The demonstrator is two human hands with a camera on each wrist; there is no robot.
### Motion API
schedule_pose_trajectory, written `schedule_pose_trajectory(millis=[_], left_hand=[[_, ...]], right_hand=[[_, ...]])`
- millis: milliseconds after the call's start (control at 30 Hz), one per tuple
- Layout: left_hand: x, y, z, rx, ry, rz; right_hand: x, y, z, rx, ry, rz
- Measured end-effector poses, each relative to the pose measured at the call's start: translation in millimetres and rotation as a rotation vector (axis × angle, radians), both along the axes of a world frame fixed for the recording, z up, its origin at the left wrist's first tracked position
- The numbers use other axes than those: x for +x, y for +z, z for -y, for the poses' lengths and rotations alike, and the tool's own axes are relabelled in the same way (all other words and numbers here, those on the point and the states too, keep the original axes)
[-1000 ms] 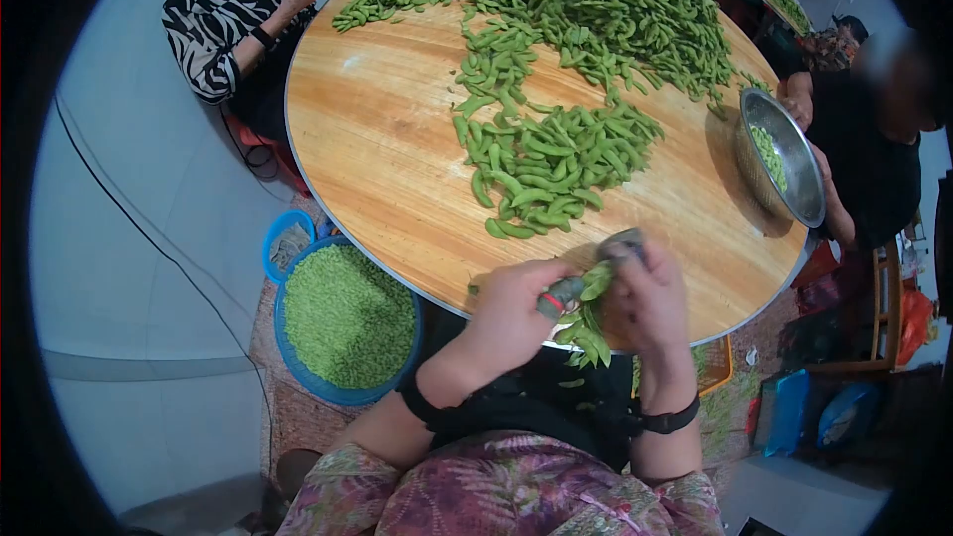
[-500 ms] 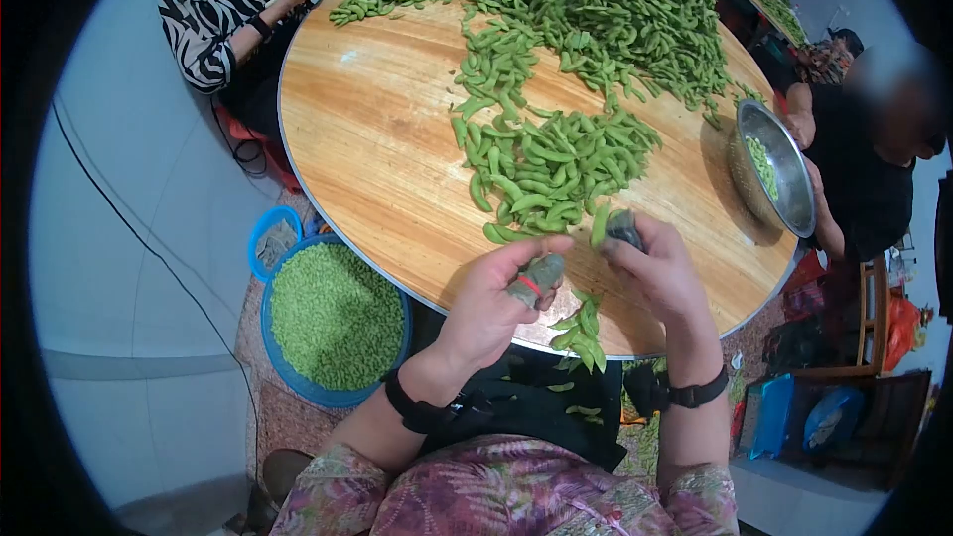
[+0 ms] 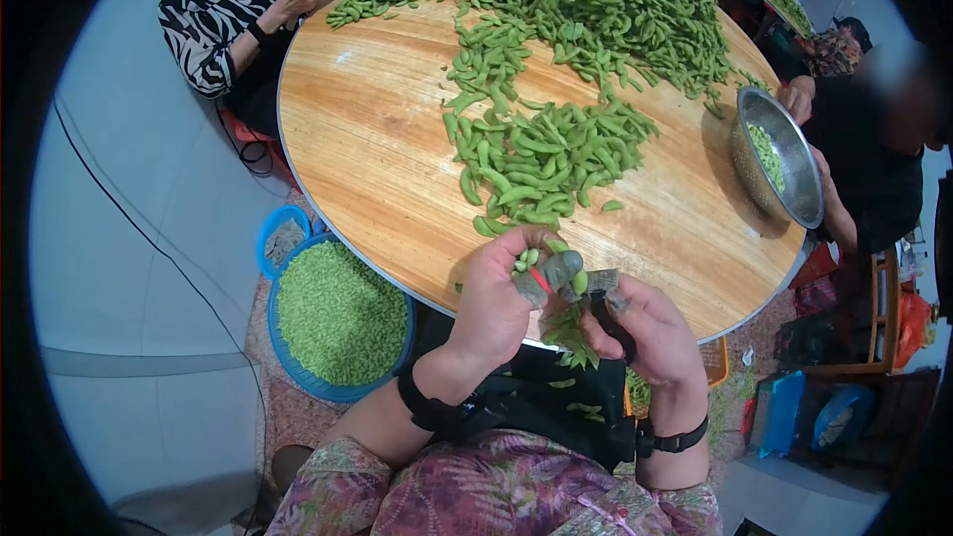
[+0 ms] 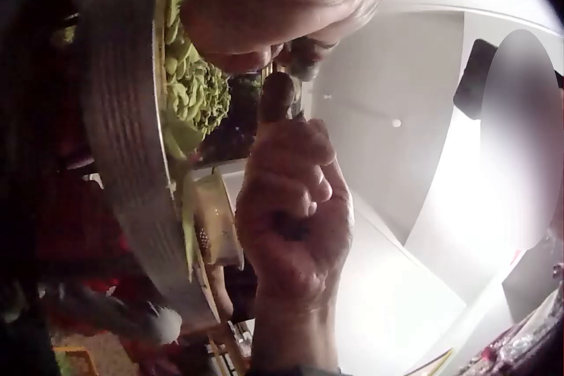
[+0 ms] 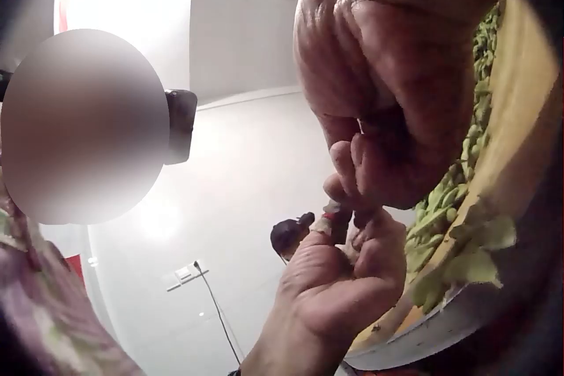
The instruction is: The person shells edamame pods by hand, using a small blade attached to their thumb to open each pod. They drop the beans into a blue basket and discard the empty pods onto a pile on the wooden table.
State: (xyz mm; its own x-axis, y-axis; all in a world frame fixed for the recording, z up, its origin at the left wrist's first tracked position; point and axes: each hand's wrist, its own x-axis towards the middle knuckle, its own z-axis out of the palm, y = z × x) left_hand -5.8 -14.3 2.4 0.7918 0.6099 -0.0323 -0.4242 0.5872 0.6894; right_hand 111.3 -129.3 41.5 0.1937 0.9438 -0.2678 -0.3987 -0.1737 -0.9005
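My left hand (image 3: pixel 496 293) is over the near edge of the round wooden table (image 3: pixel 367 169), its wrapped thumb banded in red. It grips a green soybean pod (image 3: pixel 580 280), and pale shelled beans (image 3: pixel 526 260) show in its curled fingers. From the right, my right hand (image 3: pixel 655 333), with grey wrapping on its fingertips, pinches at the pod's end. Both wrist views show the fingertips meeting, with the pod mostly hidden there. Below the hands, several split pods (image 3: pixel 571 333) hang at the table edge. A small heap of soybean pods (image 3: pixel 536 159) lies just beyond.
A large pod pile (image 3: pixel 606 10) covers the table's far side. At lower left stands a blue basin (image 3: pixel 278 337) of shelled beans, beside a small blue bowl (image 3: pixel 266 238). A person at right holds a metal colander (image 3: pixel 799 184); another person (image 3: pixel 213 10) sits at upper left.
Half a second ago my hands were apart, the right one pinching a pod upright. Now they have come together at that pod, and one pod lies separate at the heap's right.
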Motion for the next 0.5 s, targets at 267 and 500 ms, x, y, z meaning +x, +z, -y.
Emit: schedule_pose_trajectory(millis=[267, 500], left_hand=[[2, 2, 2, 0.07, -0.085, -0.073], [10, 2, 5, 0.305, -0.158, -0.188]], right_hand=[[2, -11, 4, -0.026, -0.06, 0.015], [-4, -22, 4, -0.026, -0.207, 0.442]])
